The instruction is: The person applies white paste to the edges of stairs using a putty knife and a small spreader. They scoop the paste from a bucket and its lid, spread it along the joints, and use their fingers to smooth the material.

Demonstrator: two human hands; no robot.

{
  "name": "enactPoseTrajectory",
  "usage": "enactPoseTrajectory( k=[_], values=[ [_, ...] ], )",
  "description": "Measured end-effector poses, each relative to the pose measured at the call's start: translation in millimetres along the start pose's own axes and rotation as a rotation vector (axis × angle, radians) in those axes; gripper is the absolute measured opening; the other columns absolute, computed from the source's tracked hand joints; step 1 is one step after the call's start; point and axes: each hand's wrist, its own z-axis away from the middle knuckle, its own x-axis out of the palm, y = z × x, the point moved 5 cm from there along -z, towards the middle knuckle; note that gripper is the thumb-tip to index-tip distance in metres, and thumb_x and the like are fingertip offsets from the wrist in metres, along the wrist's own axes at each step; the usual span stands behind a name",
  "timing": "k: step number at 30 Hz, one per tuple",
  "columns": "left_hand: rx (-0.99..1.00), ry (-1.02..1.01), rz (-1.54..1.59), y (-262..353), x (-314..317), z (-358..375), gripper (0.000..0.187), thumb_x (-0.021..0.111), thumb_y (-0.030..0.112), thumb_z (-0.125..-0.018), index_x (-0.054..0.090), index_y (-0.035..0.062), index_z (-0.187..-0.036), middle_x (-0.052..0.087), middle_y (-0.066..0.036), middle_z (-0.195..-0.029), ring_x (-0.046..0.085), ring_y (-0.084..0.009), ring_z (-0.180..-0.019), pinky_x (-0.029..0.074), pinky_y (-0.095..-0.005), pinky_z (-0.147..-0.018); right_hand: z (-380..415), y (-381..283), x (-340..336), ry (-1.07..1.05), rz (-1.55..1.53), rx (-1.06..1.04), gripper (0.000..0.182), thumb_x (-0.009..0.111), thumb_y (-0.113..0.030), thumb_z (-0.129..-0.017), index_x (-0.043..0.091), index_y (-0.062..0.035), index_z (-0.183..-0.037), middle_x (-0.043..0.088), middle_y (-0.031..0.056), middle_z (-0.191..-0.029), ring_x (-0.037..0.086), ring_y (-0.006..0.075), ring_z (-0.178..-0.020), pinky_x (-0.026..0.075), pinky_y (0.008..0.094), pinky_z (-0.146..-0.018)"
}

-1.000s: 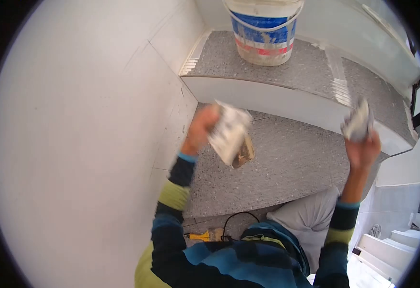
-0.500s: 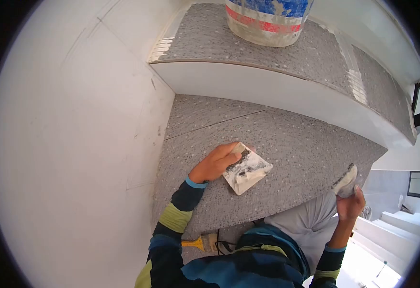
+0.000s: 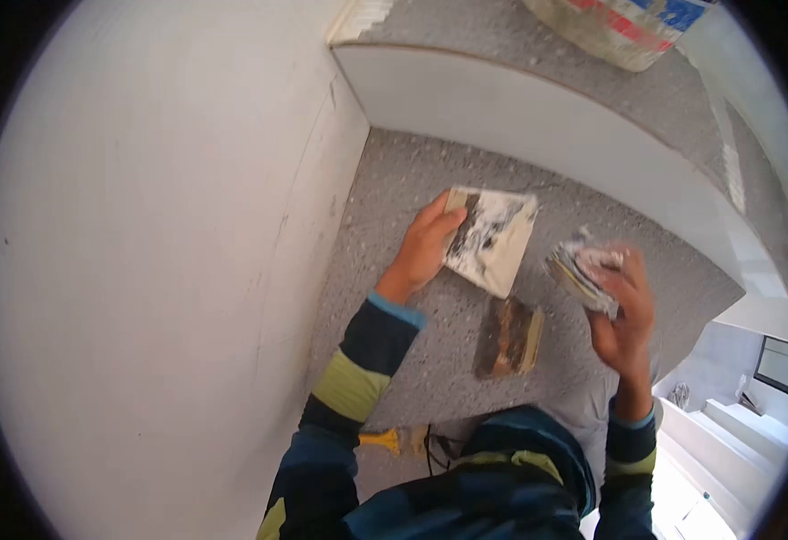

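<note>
We're gripping a smeared plate in left hand, blurred tool in right hand, seemingly handling paste over the grey step; next move's needing the plate steady.

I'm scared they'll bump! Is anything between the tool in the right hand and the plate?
Nothing visible stands between the smeared tool in the right hand and the paste-covered plate in the left hand. The flat tool lying on the gray step is off to one side.
</note>
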Motion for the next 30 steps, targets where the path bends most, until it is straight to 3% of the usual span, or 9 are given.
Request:
enactPoseTrajectory(
  k=[2,3,7,17,19,23,25,28,30],
  values=[
    [-0.066,0.142,0.033,-0.5,-2.6,3.6,0.031,0.044,0.018,-0.090,0.048,-0.0017,-0.114,0.055,-0.006,-0.105,0.051,-0.0123,-0.096,0.040,-0.0261,-0.084,-11.4,-8.1,11.0,-0.060,0.103,-0.135,0.040,0.059,0.004,-0.059,0.061,-0.0052,-0.098,0.058,0.0126,-0.100,0.051,0.0317,-0.099,0.042,0.0373,-0.083],
    [0.109,0.061,-0.213,4.7,-3.7,3.5,0.036,0.045,0.013,-0.089,0.042,-0.0051,-0.121,0.053,-0.013,-0.113,0.055,-0.0168,-0.098,0.047,-0.0274,-0.081,-15.1,-11.0,13.5,-0.080,0.116,-0.130,0.042,0.058,0.007,-0.057,0.061,-0.0050,-0.097,0.058,0.0119,-0.100,0.051,0.0321,-0.100,0.042,0.0372,-0.084],
    [-0.080,0.054,0.116,4.1,1.7,0.4,0.026,0.042,0.010,-0.086,0.051,-0.0011,-0.109,0.055,-0.004,-0.096,0.053,-0.0112,-0.088,0.044,-0.0236,-0.077,-24.0,-15.5,18.6,-0.114,0.159,-0.110,0.045,0.054,0.012,-0.054,0.062,-0.0049,-0.095,0.058,0.0104,-0.100,0.050,0.0317,-0.101,0.042,0.0373,-0.085],
    [-0.010,0.022,0.014,27.7,4.1,9.7,0.024,0.040,0.010,-0.087,0.051,-0.0026,-0.104,0.056,-0.006,-0.096,0.055,-0.0129,-0.088,0.046,-0.0271,-0.076,-30.4,-45.1,29.4,-0.208,0.238,-0.282,0.040,0.057,0.011,-0.056,0.063,-0.0052,-0.092,0.057,0.0098,-0.091,0.051,0.0309,-0.096,0.044,0.0383,-0.081],
    [0.037,0.126,0.166,30.4,-22.4,6.4,0.033,0.041,0.011,-0.086,0.046,-0.0047,-0.114,0.058,-0.013,-0.101,0.060,-0.0186,-0.088,0.050,-0.0293,-0.075,-30.1,-40.6,22.5,-0.367,0.170,-0.229,0.039,0.059,0.010,-0.057,0.063,-0.0057,-0.092,0.057,0.0103,-0.093,0.052,0.0291,-0.094,0.043,0.0375,-0.080],
    [0.076,-0.115,0.186,43.6,-36.9,10.8,0.039,0.036,0.014,-0.086,0.041,-0.0071,-0.118,0.055,-0.017,-0.108,0.059,-0.0227,-0.093,0.049,-0.0321,-0.080,-36.4,-24.0,19.3,0.047,-0.002,-0.039,0.043,0.058,0.010,-0.057,0.063,-0.0065,-0.095,0.057,0.0107,-0.094,0.050,0.0283,-0.097,0.042,0.0363,-0.080],
    [0.062,-0.145,0.178,45.6,-33.1,11.2,0.040,0.038,0.016,-0.084,0.042,-0.0070,-0.117,0.056,-0.017,-0.106,0.060,-0.0219,-0.090,0.050,-0.0318,-0.078,-43.7,-20.1,20.1,0.474,0.187,-0.054,0.047,0.057,0.010,-0.057,0.064,-0.0081,-0.100,0.057,0.0104,-0.099,0.048,0.0264,-0.099,0.039,0.0361,-0.083],
    [0.037,-0.133,0.136,41.8,-31.8,8.4,0.043,0.040,0.018,-0.081,0.043,-0.0075,-0.116,0.058,-0.018,-0.103,0.061,-0.0221,-0.085,0.052,-0.0315,-0.074,-51.8,-12.7,39.5,0.666,0.491,-0.230,0.051,0.055,0.010,-0.058,0.063,-0.0103,-0.104,0.056,0.0086,-0.106,0.046,0.0253,-0.099,0.034,0.0370,-0.086],
    [0.028,-0.095,0.115,43.7,-34.5,9.0,0.043,0.039,0.018,-0.082,0.043,-0.0075,-0.116,0.057,-0.019,-0.103,0.061,-0.0230,-0.087,0.051,-0.0325,-0.075,-58.1,-5.3,49.6,0.658,0.516,-0.191,0.051,0.055,0.009,-0.060,0.063,-0.0130,-0.105,0.056,0.0066,-0.109,0.044,0.0234,-0.099,0.030,0.0369,-0.088]
  ],
)
